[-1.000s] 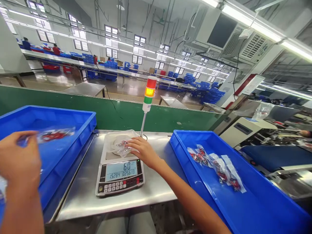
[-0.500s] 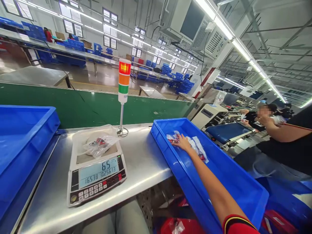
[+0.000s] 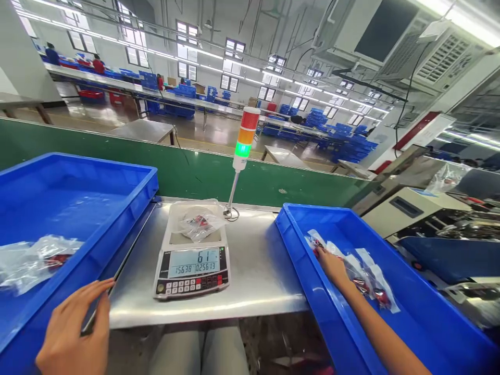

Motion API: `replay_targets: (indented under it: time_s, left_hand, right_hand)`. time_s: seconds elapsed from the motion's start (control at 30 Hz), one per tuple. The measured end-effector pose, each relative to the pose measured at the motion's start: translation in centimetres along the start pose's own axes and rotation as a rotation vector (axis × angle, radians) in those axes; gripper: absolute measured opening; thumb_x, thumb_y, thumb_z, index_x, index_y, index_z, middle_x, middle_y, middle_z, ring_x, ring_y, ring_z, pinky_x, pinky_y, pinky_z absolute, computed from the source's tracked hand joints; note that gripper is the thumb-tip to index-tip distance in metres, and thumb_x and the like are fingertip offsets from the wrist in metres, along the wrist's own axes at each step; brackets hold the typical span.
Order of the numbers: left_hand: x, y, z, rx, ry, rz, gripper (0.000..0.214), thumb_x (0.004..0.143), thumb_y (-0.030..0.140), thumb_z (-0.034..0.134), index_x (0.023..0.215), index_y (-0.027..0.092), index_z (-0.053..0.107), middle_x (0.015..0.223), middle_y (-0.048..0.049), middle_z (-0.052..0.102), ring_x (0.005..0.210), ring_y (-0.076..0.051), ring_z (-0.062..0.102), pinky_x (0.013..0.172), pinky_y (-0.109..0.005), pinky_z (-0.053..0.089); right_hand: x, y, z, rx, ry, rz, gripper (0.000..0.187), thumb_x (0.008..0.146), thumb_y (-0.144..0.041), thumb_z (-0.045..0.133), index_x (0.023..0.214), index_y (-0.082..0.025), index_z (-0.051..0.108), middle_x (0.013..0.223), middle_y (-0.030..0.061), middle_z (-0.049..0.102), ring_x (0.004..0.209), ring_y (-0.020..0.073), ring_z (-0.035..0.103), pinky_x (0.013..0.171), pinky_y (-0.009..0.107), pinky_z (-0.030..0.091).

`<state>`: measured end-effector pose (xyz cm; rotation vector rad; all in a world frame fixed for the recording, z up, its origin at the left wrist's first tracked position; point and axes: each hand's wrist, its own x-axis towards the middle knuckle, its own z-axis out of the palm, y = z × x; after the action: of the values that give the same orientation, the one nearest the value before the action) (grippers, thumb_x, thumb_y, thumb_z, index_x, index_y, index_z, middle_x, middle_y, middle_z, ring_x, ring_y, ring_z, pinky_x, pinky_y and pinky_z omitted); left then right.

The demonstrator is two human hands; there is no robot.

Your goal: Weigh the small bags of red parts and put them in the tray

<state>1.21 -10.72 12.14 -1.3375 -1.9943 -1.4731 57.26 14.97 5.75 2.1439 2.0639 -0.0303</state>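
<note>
Head view: right hand (image 3: 333, 266), grip unclear, touches the leftmost clear plastic bag of red parts (image 3: 313, 238) in the right blue plastic tray (image 3: 425, 320); left hand (image 3: 76, 328), wide and empty, well apart, near left.

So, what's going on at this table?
A person's right hand is in the blue plastic tray on the right, at clear plastic bags with red contents; whether it grips one is hard to tell. The left hand, with nothing visible in it, is near the blue plastic tray on the left, which holds more clear bags. Between the trays, a partly red bag sits on a white digital scale reading 61, and the red-orange-green signal tower shows green.
</note>
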Motion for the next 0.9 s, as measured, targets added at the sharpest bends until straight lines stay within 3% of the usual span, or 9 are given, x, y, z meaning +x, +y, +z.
replay_targets:
  time_s: [0.1,0.17,0.3,0.4,0.53,0.6,0.7,0.8,0.9]
  left_hand:
    - [0.9,1.7,1.5,-0.031,-0.044,0.052,0.017,0.095,0.034,0.055,0.105,0.031,0.069,0.105,-0.0039,0.071,0.103,-0.029,0.065,0.105,-0.048,0.047]
    - [1.5,2.6,2.3,-0.086,-0.071,0.087,0.017,0.095,0.033,0.056,0.105,0.03,0.069,0.104,-0.0034,0.071,0.103,-0.028,0.066,0.107,-0.047,0.047]
    - [1.4,2.9,3.7,-0.185,-0.101,0.089,0.018,0.095,0.032,0.056,0.106,0.031,0.07,0.105,-0.003,0.071,0.107,-0.028,0.066,0.109,-0.047,0.046]
    - [1.0,2.3,4.5,-0.238,-0.108,0.088,0.018,0.093,0.031,0.058,0.106,0.033,0.071,0.104,-0.0025,0.072,0.107,-0.029,0.066,0.109,-0.048,0.046]
    - [0.8,2.1,4.6,-0.258,-0.119,0.082,0.017,0.093,0.032,0.059,0.105,0.033,0.071,0.103,-0.0026,0.072,0.108,-0.029,0.066,0.11,-0.048,0.046]
    - [0.8,2.3,4.1,-0.256,-0.11,0.068,0.017,0.093,0.032,0.059,0.105,0.031,0.071,0.104,-0.0033,0.072,0.109,-0.029,0.066,0.11,-0.048,0.046]
    - [0.7,2.4,3.0,-0.242,-0.101,0.044,0.017,0.093,0.032,0.058,0.105,0.031,0.07,0.105,-0.0029,0.071,0.11,-0.029,0.065,0.11,-0.048,0.046]
    - [0.5,1.9,2.0,-0.227,-0.104,0.03,0.019,0.094,0.033,0.057,0.107,0.036,0.07,0.104,-0.0002,0.071,0.108,-0.028,0.066,0.11,-0.047,0.047]
    - [0.3,1.0,1.4,-0.224,-0.095,-0.001,0.019,0.093,0.034,0.057,0.106,0.039,0.071,0.104,0.0013,0.071,0.107,-0.028,0.066,0.111,-0.047,0.046]
  right_hand:
    - [-2.7,0.7,-0.7,0.087,0.086,0.022,0.034,0.096,-0.035,0.047,0.121,-0.017,0.062,0.117,0.0179,0.071,0.106,0.035,0.068,0.082,0.039,0.047]
    - [-4.3,1.1,-1.9,0.238,0.227,0.075,0.037,0.092,-0.041,0.05,0.114,-0.017,0.066,0.104,0.0162,0.074,0.1,0.0348,0.069,0.08,0.039,0.047]
    - [-7.6,0.0,-6.6,0.606,0.557,0.183,0.053,0.082,-0.063,0.054,0.102,-0.016,0.071,0.094,0.0148,0.076,0.09,0.0342,0.07,0.081,0.042,0.05]
    - [-10.4,-3.4,-10.9,0.783,0.672,0.107,0.058,0.08,-0.069,0.061,0.102,-0.016,0.072,0.095,0.0122,0.077,0.088,0.0311,0.071,0.084,0.042,0.053]
    - [-12.4,-10.0,-14.0,0.727,0.7,-0.214,0.039,0.091,-0.05,0.063,0.114,-0.019,0.071,0.104,0.0083,0.076,0.092,0.0258,0.072,0.086,0.037,0.056]
    - [-11.9,-13.1,-13.4,0.607,0.675,-0.407,0.035,0.094,-0.034,0.061,0.124,-0.02,0.068,0.118,0.0096,0.074,0.104,0.0262,0.071,0.094,0.038,0.055]
    - [-9.8,-16.5,-9.9,0.43,0.572,-0.63,0.04,0.09,-0.016,0.06,0.13,-0.019,0.065,0.133,0.0131,0.067,0.12,0.0279,0.065,0.105,0.042,0.052]
    - [-7.8,-18.4,-5.1,0.306,0.444,-0.702,0.041,0.089,-0.01,0.06,0.129,-0.019,0.065,0.134,0.0141,0.067,0.121,0.0287,0.065,0.104,0.045,0.054]
    - [-7.4,-18.8,-0.8,0.233,0.4,-0.705,0.042,0.089,-0.005,0.057,0.127,-0.021,0.067,0.138,0.0117,0.065,0.131,0.0294,0.058,0.112,0.051,0.048]
